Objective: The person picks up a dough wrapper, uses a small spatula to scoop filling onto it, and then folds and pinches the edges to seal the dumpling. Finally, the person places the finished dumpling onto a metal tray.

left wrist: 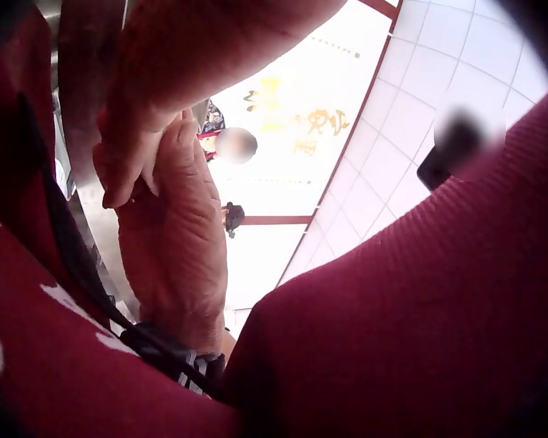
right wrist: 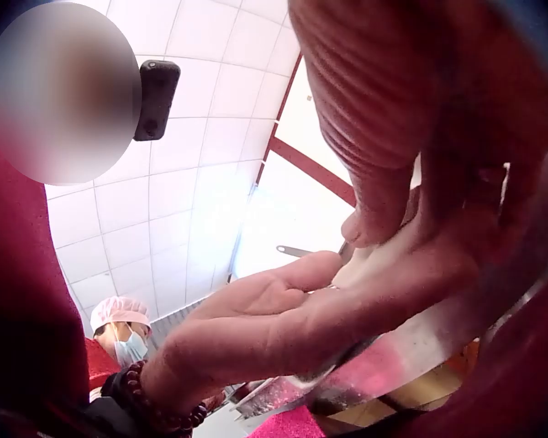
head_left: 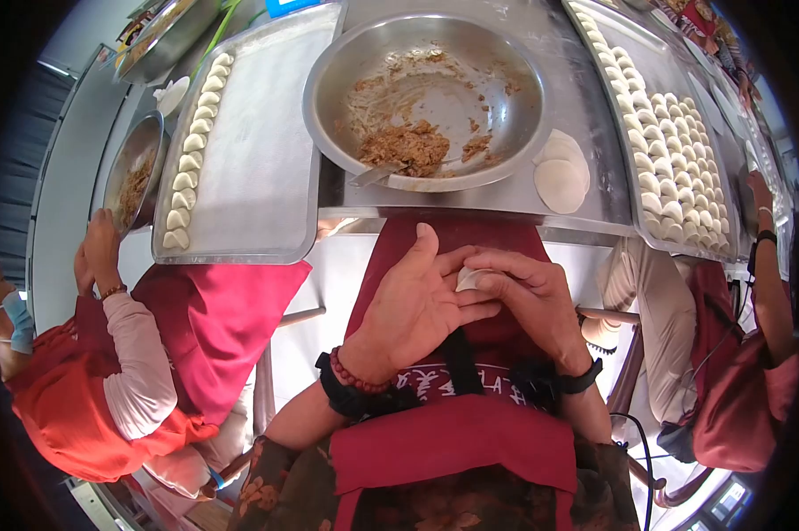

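Dark red cloth apron (head_left: 453, 451) fills lower centre, nearest the lens. Just above it, mid-frame: small pale folded dough dumpling (head_left: 468, 280), held between both hands. Left hand (head_left: 408, 305) on its left, palm open, fingers fairly straight, dumpling against the fingertips. Right hand (head_left: 532, 301) on its right, fingers curled, pinching the dumpling's edge. Long axis mostly hidden, cannot tell. Round steel bowl of brown minced filling (head_left: 506, 71) well apart, upper centre; flat white dough rounds (head_left: 561, 173) just right of it
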`<state>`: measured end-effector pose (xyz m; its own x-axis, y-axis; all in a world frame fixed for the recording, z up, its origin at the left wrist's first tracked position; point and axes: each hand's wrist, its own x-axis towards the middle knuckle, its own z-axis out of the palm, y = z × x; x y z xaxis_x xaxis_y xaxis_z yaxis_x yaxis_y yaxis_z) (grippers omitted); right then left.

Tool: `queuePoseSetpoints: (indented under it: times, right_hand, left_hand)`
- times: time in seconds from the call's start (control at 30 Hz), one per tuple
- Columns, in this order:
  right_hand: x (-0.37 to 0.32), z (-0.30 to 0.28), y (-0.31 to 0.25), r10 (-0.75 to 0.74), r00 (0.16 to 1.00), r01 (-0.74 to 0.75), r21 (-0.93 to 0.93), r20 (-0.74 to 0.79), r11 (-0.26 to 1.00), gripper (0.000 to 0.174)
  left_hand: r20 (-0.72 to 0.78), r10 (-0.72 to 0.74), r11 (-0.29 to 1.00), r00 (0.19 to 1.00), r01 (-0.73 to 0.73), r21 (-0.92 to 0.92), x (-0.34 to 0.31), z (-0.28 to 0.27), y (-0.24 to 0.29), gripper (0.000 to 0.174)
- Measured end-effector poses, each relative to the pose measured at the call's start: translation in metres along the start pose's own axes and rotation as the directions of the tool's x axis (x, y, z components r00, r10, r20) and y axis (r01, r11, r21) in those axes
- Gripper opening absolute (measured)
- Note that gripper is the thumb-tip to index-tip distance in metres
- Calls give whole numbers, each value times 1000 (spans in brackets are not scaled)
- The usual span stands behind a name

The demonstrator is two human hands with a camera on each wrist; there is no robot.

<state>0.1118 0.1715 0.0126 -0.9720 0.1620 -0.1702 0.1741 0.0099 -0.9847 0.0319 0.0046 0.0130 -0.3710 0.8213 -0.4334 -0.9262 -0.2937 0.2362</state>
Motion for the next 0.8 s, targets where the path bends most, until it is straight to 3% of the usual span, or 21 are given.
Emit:
queuePoseSetpoints:
  times: [0.1, 0.3, 0.37, 0.47, 0.57, 0.8]
  right_hand:
    - [0, -2, 1, 47, 999, -48, 59, 10, 997, 20]
    - [3, -10, 9, 32, 999, -31, 174, -5, 984, 18]
    - [6, -14, 8, 46, 999, -40, 242, -20, 969, 16]
    - [9, -28, 28, 25, 1000, -21, 544, 1, 839, 15]
    - [7, -38, 28, -128, 989, 7, 843, 74, 537, 16]
    - [11, -63, 35, -276, 961, 91, 908, 27, 408, 20]
  left_hand:
    - [-79, 16, 1000, 997, -14, 26, 1, 4, 0, 79]
    - [-29, 12, 996, 999, -10, 87, 9, 5, 3, 84]
    - [-85, 13, 997, 996, -6, 81, 8, 16, 4, 76]
    - [-66, -2, 997, 998, 7, 81, 5, 27, 6, 77]
    - [15, -55, 991, 998, 52, 127, 4, 35, 9, 82]
    - [-25, -122, 978, 992, 124, 169, 8, 29, 6, 82]
